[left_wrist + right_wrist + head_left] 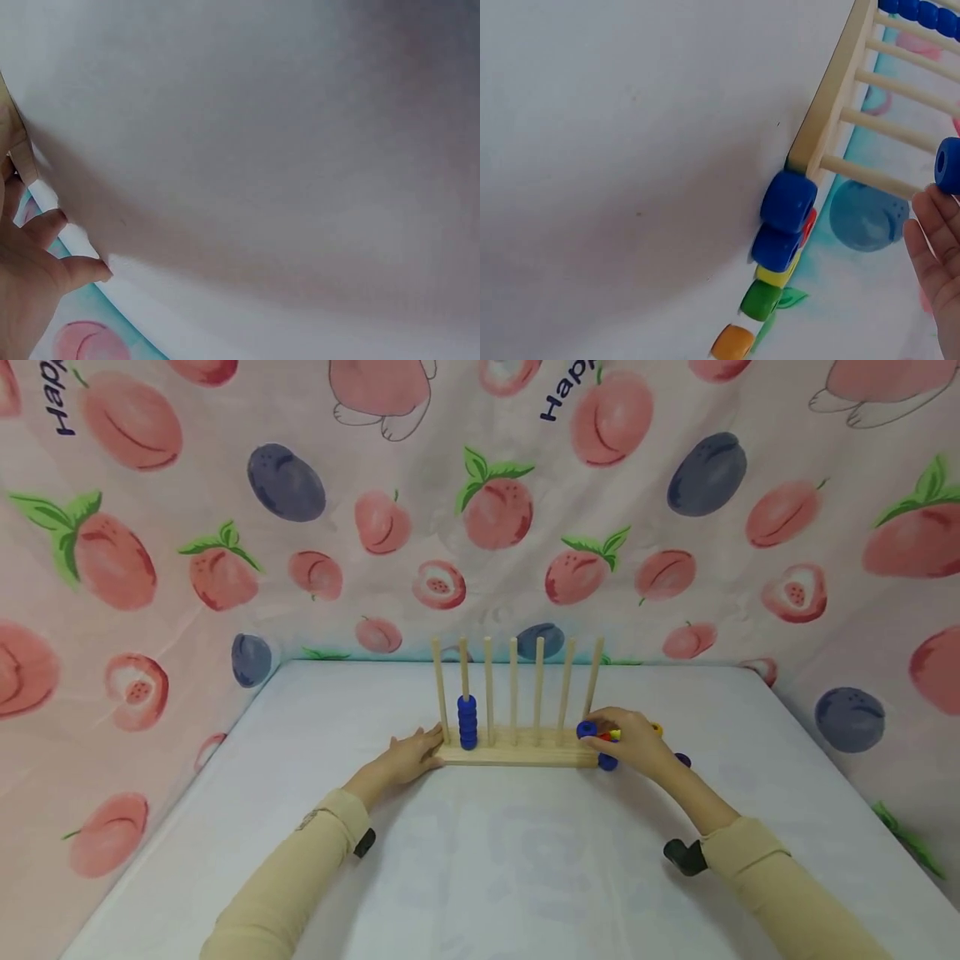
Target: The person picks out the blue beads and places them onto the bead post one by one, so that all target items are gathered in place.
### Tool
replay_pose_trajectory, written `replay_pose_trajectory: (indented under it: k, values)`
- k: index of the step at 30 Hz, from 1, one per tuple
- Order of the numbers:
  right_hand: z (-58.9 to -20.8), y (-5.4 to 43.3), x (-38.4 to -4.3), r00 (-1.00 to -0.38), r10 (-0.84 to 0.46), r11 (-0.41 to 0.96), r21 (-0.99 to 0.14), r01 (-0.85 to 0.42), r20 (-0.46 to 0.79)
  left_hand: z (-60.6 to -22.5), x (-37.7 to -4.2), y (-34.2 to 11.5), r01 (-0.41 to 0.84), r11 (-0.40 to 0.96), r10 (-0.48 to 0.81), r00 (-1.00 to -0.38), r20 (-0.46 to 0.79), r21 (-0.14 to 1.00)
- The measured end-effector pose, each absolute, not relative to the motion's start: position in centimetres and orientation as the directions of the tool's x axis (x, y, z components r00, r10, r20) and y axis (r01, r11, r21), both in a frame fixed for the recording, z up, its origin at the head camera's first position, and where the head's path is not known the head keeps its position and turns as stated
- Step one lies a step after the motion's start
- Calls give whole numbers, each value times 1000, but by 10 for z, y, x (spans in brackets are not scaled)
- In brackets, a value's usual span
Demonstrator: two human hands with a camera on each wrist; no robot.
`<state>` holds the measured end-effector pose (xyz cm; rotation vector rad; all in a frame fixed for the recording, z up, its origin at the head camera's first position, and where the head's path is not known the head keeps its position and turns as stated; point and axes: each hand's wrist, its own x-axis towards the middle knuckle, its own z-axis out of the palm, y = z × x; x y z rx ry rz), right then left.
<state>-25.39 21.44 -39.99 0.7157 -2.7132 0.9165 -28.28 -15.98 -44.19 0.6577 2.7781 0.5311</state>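
A wooden rack (517, 757) with a flat base and several upright pegs stands on the table. Blue beads (467, 723) are stacked on its second peg from the left. My left hand (408, 756) rests against the base's left end, fingers extended; the left wrist view has this hand at its left edge. With fingertips and thumb, my right hand (633, 742) pinches a blue bead (949, 165) near the rightmost peg (870, 176). The bead's hole shows, and it is beside the peg rather than around it.
Loose beads lie off the base's right end: blue beads (789, 201), a yellow bead (776, 274), a green bead (762, 300) and an orange bead (733, 343), with a red one partly hidden. A fruit-patterned cloth (480, 577) hangs behind the white table (495, 860).
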Motion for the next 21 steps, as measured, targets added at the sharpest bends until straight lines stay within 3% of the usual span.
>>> replay_pose_trajectory:
  k: [16, 21]
  values:
    - [-387, 184, -250, -802, -457, 614, -516, -597, 384, -441, -283, -157, 413, 827, 493, -860, -136, 382]
    - [-382, 169, -249, -746, -499, 575, -476, -665, 440, -440, -281, -158, 404, 829, 485, -863, -139, 386]
